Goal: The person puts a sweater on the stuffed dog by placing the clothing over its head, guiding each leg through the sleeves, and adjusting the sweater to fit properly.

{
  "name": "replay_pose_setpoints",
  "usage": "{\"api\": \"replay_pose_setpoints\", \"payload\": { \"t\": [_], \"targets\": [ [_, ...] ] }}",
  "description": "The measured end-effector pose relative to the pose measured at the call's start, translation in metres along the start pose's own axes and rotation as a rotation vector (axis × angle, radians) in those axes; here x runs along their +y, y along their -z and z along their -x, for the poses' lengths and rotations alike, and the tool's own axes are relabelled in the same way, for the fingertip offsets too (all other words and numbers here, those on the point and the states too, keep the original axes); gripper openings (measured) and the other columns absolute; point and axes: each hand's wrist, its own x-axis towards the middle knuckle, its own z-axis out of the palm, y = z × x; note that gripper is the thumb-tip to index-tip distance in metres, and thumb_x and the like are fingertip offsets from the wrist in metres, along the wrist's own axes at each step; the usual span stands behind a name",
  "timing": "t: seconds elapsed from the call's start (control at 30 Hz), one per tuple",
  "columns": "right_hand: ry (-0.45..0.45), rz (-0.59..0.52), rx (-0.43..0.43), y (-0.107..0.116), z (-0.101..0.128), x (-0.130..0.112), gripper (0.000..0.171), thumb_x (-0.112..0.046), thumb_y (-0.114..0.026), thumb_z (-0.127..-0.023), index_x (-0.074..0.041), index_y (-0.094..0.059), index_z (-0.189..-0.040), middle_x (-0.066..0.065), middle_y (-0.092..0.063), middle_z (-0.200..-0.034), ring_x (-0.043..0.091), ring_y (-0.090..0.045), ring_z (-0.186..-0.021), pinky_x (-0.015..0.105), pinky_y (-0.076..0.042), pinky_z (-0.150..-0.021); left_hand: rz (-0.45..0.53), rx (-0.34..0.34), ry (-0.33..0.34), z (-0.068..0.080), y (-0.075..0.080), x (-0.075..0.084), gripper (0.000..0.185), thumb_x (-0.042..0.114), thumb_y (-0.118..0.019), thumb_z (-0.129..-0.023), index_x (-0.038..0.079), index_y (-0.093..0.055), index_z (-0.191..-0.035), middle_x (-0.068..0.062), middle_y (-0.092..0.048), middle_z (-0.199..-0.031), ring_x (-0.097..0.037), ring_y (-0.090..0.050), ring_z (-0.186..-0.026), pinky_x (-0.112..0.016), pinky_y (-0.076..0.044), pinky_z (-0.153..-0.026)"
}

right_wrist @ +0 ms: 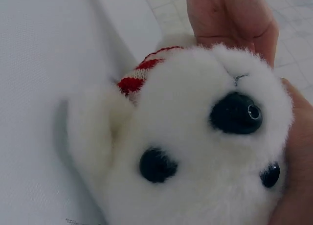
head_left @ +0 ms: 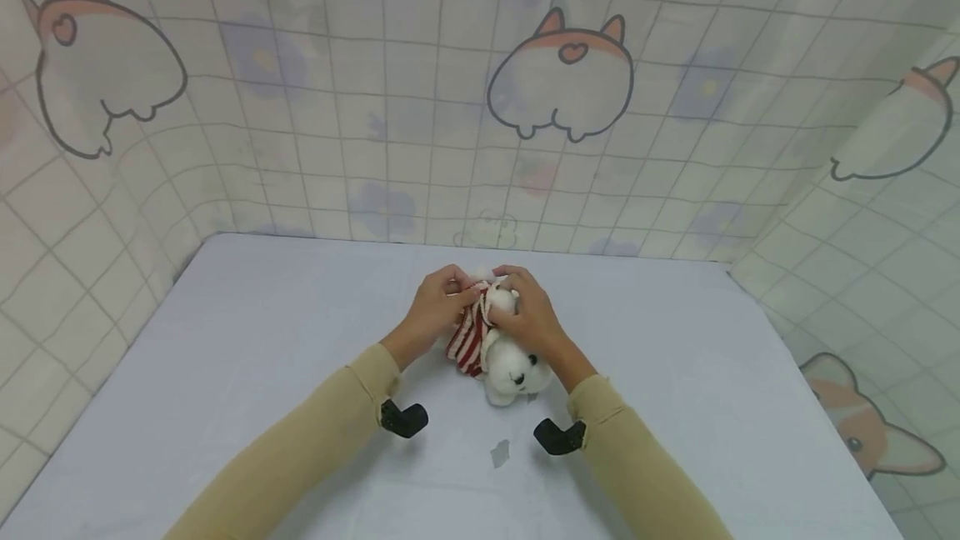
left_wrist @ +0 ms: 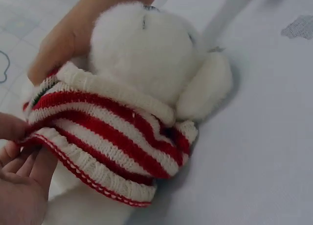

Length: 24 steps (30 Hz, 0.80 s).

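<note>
A white plush toy [head_left: 517, 373] with black eyes and a black nose lies on its side on the table, head toward the near right. It wears a red-and-white striped knitted sweater [left_wrist: 112, 137]. My left hand [head_left: 435, 311] pinches the sweater's ribbed hem between thumb and fingers, pulling it away from the body, as the left wrist view shows. Curled round the toy's white limb and the sweater's side is my right hand [head_left: 532, 319]; its fingertips are partly hidden behind the toy. The round head [right_wrist: 195, 122] fills much of the right wrist view, with one floppy ear against the table.
The white-covered table [head_left: 300, 298] extends on both sides of the toy. A small grey patch [head_left: 500, 453] shows on its surface nearer to me. Behind and beside stand curtains [head_left: 420, 107] printed with a grid and cartoon corgis. Black wrist-camera mounts [head_left: 405, 419] jut from both sleeves.
</note>
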Motion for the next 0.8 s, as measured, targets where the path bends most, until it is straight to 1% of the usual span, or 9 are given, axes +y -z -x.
{"api": "replay_pose_setpoints", "payload": {
  "t": [0.1, 0.2, 0.37, 0.5, 0.57, 0.63, 0.7, 0.8],
  "targets": [
    [-0.019, -0.053, 0.063, -0.001, 0.001, 0.0, 0.012, -0.018, -0.061, -0.084, -0.011, -0.052, -0.086, -0.002, -0.055, -0.134, 0.021, -0.047, -0.131, 0.045, -0.04, -0.104, 0.005, 0.02, 0.017, -0.001, 0.004, -0.006, 0.016, 0.009, -0.062, -0.092, 0.009, -0.048, -0.085, -0.007, -0.068, -0.088, -0.01, -0.059, -0.073, -0.024, -0.047, -0.056],
    [-0.036, -0.084, 0.113, -0.003, 0.003, 0.001, 0.01, -0.019, -0.058, -0.087, -0.012, -0.051, -0.087, -0.004, -0.056, -0.132, 0.021, -0.049, -0.128, 0.046, -0.04, -0.105, -0.031, 0.024, 0.019, -0.003, 0.008, -0.012, 0.016, 0.01, -0.063, -0.092, 0.009, -0.049, -0.085, -0.005, -0.067, -0.081, -0.01, -0.057, -0.07, -0.023, -0.046, -0.056],
    [-0.008, -0.096, 0.194, -0.005, 0.005, 0.004, 0.007, -0.014, -0.051, -0.089, -0.008, -0.047, -0.089, 0.002, -0.057, -0.129, 0.024, -0.051, -0.125, 0.045, -0.042, -0.102, -0.104, 0.022, 0.043, -0.005, 0.012, -0.019, 0.015, 0.009, -0.064, -0.091, 0.011, -0.05, -0.085, -0.001, -0.064, -0.073, -0.011, -0.052, -0.064, -0.024, -0.042, -0.054],
    [0.031, -0.086, 0.238, -0.005, 0.006, 0.005, 0.006, -0.01, -0.047, -0.089, -0.006, -0.048, -0.094, 0.007, -0.058, -0.126, 0.025, -0.053, -0.12, 0.045, -0.043, -0.101, -0.128, 0.026, 0.053, -0.004, 0.013, -0.02, 0.016, 0.006, -0.064, -0.09, 0.011, -0.05, -0.084, 0.001, -0.061, -0.069, -0.01, -0.047, -0.059, -0.023, -0.038, -0.051],
    [0.025, -0.085, 0.235, -0.004, 0.006, 0.004, 0.008, -0.011, -0.048, -0.09, -0.006, -0.049, -0.095, 0.008, -0.057, -0.126, 0.025, -0.053, -0.119, 0.045, -0.044, -0.101, -0.133, 0.025, 0.046, -0.004, 0.013, -0.021, 0.015, 0.007, -0.064, -0.09, 0.011, -0.05, -0.085, 0.0, -0.062, -0.07, -0.01, -0.048, -0.06, -0.023, -0.039, -0.052],
    [-0.001, -0.09, 0.2, -0.002, 0.007, 0.003, 0.011, -0.015, -0.05, -0.091, -0.007, -0.05, -0.099, 0.007, -0.057, -0.127, 0.026, -0.053, -0.119, 0.045, -0.044, -0.101, -0.136, 0.016, 0.039, -0.004, 0.015, -0.021, 0.013, 0.01, -0.065, -0.091, 0.011, -0.052, -0.087, -0.002, -0.066, -0.074, -0.01, -0.052, -0.064, -0.023, -0.042, -0.055],
    [-0.026, -0.098, 0.151, 0.001, 0.008, 0.001, 0.015, -0.017, -0.054, -0.092, -0.008, -0.05, -0.103, 0.007, -0.056, -0.129, 0.027, -0.054, -0.119, 0.047, -0.042, -0.102, -0.117, 0.001, 0.025, -0.003, 0.018, -0.022, 0.012, 0.014, -0.068, -0.09, 0.011, -0.056, -0.091, -0.003, -0.07, -0.085, -0.009, -0.059, -0.074, -0.023, -0.047, -0.063],
    [-0.052, -0.091, 0.08, 0.004, 0.009, -0.001, 0.029, -0.023, -0.062, -0.092, -0.011, -0.051, -0.115, 0.007, -0.056, -0.129, 0.028, -0.056, -0.117, 0.05, -0.042, -0.102, -0.072, -0.013, -0.011, -0.001, 0.024, -0.022, 0.018, 0.018, -0.069, -0.089, 0.009, -0.06, -0.102, -0.008, -0.071, -0.103, -0.013, -0.066, -0.09, -0.026, -0.053, -0.077]
  ]
}}
